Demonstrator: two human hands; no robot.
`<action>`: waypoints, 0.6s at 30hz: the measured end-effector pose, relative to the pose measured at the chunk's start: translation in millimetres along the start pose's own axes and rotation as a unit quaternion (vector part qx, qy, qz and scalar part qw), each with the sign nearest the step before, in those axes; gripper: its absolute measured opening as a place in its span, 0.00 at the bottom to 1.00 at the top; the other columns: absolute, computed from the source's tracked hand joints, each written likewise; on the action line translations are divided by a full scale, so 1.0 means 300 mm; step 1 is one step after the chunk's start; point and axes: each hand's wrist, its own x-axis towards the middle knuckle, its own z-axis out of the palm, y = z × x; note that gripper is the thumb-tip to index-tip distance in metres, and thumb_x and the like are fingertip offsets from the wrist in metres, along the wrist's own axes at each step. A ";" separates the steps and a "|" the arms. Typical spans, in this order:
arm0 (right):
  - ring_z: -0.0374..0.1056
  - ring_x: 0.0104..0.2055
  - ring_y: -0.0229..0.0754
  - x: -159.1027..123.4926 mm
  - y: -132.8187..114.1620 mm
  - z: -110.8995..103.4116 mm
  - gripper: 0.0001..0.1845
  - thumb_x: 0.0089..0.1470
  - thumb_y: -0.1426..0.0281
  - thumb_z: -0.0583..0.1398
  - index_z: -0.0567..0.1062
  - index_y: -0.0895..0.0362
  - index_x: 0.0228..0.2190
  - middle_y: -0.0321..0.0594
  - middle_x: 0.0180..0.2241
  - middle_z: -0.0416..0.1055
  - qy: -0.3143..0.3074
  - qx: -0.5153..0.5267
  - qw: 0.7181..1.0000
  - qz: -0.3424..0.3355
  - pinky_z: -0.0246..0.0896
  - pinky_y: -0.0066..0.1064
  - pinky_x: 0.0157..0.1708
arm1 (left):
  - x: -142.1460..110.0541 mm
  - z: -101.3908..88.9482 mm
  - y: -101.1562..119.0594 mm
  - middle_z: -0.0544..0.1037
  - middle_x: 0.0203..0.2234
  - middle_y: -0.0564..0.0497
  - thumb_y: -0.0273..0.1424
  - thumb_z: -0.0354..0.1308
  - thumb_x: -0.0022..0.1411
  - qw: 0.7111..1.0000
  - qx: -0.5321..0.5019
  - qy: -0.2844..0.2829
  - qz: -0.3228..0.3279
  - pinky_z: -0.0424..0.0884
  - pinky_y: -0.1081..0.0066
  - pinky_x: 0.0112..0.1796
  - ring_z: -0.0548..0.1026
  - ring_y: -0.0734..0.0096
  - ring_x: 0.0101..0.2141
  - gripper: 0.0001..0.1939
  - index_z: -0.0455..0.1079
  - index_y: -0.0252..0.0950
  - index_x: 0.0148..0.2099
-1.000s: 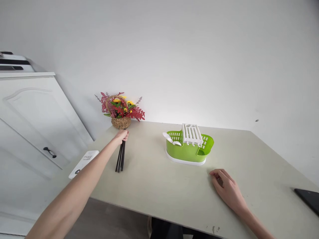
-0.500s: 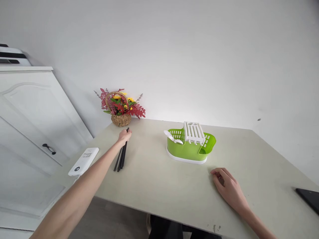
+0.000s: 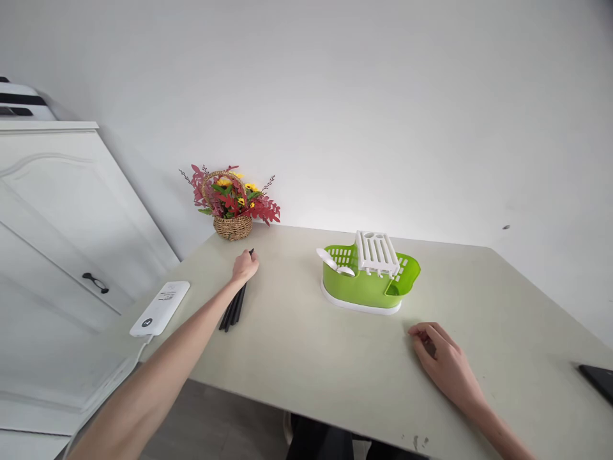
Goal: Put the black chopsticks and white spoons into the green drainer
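Note:
At the left of the table, my left hand (image 3: pixel 246 266) is closed around the upper ends of several black chopsticks (image 3: pixel 232 313). Their lower parts spread out below the hand on the table, and a dark tip pokes out past the fingers. To the right stands a green cutlery caddy (image 3: pixel 359 291) on a white base, with a slotted white rack (image 3: pixel 377 252) across its top. A white spoon (image 3: pixel 326 257) leans out of its left compartment. Below and right of the caddy, my right hand (image 3: pixel 443 359) rests on the table, loosely curved, thumb apart from the forefinger, holding nothing.
Behind the chopsticks sits a wicker basket (image 3: pixel 233 228) of red and yellow flowers, against the wall. A white power bank (image 3: pixel 161 308) with a cable lies at the table's left edge. A black flat device (image 3: pixel 597 380) lies at the far right. A white cabinet (image 3: pixel 71 223) stands left.
My left hand has shifted slightly right and lower along the chopsticks, and less of their upper ends shows. My right hand stays resting on the table. The view has shifted slightly.

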 end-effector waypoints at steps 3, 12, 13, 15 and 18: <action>0.72 0.42 0.46 0.000 -0.003 -0.002 0.14 0.63 0.57 0.53 0.74 0.50 0.39 0.43 0.45 0.74 0.002 0.000 1.000 0.002 0.66 0.38 0.43 | -0.009 0.012 -0.011 0.82 0.40 0.33 0.34 0.61 0.65 1.000 0.030 -0.004 0.002 0.71 0.58 0.46 0.79 0.39 0.51 0.06 0.72 0.37 0.42; 0.72 0.42 0.46 -0.002 -0.002 -0.003 0.14 0.64 0.56 0.54 0.74 0.51 0.39 0.43 0.45 0.74 -0.001 0.004 1.000 0.003 0.66 0.37 0.42 | -0.011 0.042 -0.037 0.80 0.46 0.28 0.33 0.53 0.71 0.993 0.111 -0.014 0.049 0.72 0.56 0.47 0.79 0.39 0.50 0.10 0.71 0.33 0.49; 0.72 0.42 0.46 -0.002 -0.001 -0.004 0.14 0.64 0.57 0.54 0.74 0.51 0.39 0.43 0.45 0.75 -0.002 0.004 1.000 0.004 0.66 0.37 0.42 | -0.012 0.047 -0.040 0.80 0.47 0.29 0.32 0.53 0.71 0.991 0.117 -0.013 0.061 0.72 0.57 0.48 0.79 0.41 0.51 0.10 0.71 0.33 0.49; 0.72 0.41 0.45 -0.002 -0.002 -0.004 0.14 0.64 0.57 0.54 0.74 0.51 0.39 0.42 0.45 0.75 -0.002 0.003 1.000 0.008 0.66 0.37 0.42 | -0.017 0.059 -0.048 0.80 0.48 0.32 0.31 0.51 0.72 0.988 0.128 -0.010 0.087 0.72 0.59 0.50 0.78 0.45 0.52 0.10 0.71 0.33 0.49; 0.72 0.41 0.45 -0.002 -0.004 -0.005 0.13 0.64 0.57 0.53 0.74 0.50 0.39 0.42 0.45 0.74 -0.004 0.002 1.000 0.010 0.65 0.36 0.42 | -0.026 0.075 -0.062 0.79 0.49 0.34 0.31 0.49 0.73 0.983 0.140 0.000 0.120 0.71 0.59 0.51 0.78 0.47 0.52 0.12 0.70 0.33 0.51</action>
